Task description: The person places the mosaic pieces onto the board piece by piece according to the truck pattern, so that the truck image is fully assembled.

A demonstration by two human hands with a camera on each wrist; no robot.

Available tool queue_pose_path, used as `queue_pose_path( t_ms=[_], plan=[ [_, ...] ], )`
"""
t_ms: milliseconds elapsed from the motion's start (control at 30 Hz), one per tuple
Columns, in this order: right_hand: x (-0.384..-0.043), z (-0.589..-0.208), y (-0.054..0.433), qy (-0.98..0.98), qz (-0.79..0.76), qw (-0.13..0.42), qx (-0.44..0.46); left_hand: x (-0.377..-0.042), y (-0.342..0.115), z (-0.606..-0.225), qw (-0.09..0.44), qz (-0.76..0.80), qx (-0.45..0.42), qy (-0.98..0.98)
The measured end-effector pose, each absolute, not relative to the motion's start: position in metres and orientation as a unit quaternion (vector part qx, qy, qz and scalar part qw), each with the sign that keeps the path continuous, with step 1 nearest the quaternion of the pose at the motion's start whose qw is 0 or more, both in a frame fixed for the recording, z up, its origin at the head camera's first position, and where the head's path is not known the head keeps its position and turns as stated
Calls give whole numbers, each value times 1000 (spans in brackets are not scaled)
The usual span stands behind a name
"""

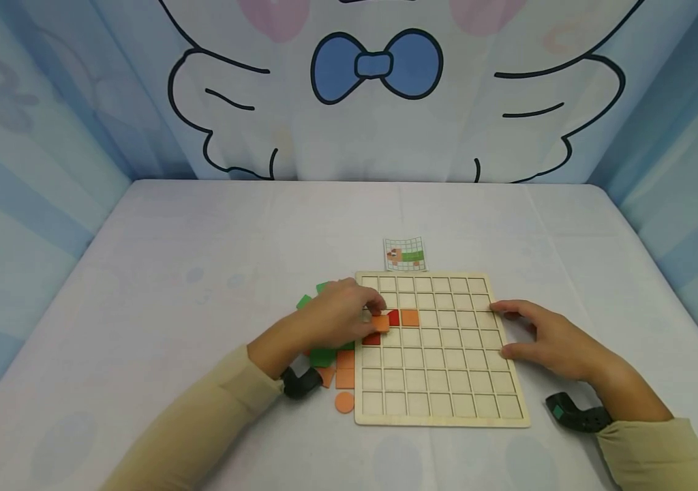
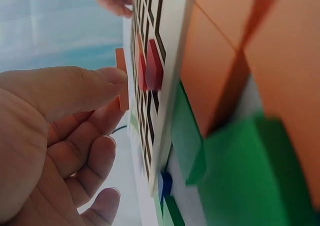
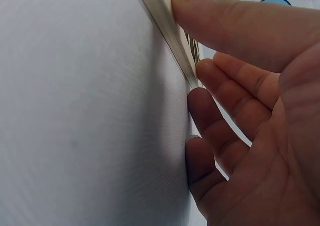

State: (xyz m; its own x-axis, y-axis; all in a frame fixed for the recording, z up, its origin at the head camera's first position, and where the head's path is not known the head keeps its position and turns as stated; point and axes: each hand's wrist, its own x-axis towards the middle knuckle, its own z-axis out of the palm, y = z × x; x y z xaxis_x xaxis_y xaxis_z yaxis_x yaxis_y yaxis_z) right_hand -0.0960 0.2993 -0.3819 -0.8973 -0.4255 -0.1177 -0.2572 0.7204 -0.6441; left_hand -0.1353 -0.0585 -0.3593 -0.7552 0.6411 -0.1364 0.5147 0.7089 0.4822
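Note:
A wooden grid board (image 1: 456, 359) lies on the table. My left hand (image 1: 339, 315) pinches an orange square tile (image 1: 381, 324) between thumb and fingers over the board's left columns. The left wrist view shows this orange tile (image 2: 122, 81) held on edge, above the grid's surface. Beneath and beside it, a red tile (image 1: 394, 318) and a darker red tile (image 1: 371, 339) sit in the grid, and another orange tile (image 1: 410, 318) sits right of the first red one. My right hand (image 1: 554, 341) touches the board's right edge with thumb and fingertips, fingers loosely extended.
Left of the board, partly under my left arm, lie green tiles (image 1: 322, 357), orange tiles (image 1: 345, 375) and a round orange piece (image 1: 344, 402). A small picture card (image 1: 405, 255) with a coloured grid pattern lies behind the board. Both wrists wear black bands (image 1: 577, 414).

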Motion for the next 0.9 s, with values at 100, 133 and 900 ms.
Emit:
queue_pose_path(
  t_ms=[100,133,900],
  plan=[
    [-96,-382,299,919,-322,129,-186,-135,-54,-360,152,214,320,910],
    [-96,-382,300,919,-322,128,-186,-135,-52,-361,152,214,322,910],
    [-96,-382,300,915,-332,132,-186,-128,-29,-365,127,214,365,897]
  ],
)
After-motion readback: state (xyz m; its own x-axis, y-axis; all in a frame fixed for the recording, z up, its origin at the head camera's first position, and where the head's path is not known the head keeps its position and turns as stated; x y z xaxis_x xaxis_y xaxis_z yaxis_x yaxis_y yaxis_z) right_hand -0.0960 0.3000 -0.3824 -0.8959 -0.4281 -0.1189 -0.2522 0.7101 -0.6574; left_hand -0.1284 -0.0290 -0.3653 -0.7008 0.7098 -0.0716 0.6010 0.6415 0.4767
